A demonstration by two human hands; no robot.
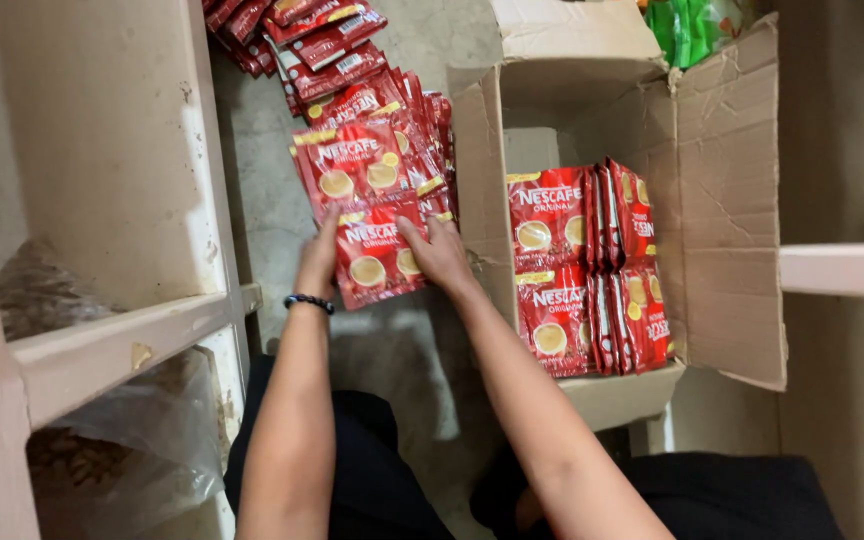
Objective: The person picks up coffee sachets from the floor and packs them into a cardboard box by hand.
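We see a grey concrete floor (282, 215) carrying an open cardboard box (732, 200) at the right and a strip of red sachets (337, 60) trailing toward the top. At left, a pale shelf (122, 340) holds clear bags (127, 440) underneath.

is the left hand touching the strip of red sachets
Touching. The head view shows the left hand with its fingers wrapped on the left edge of the strip of red sachets, no gap.
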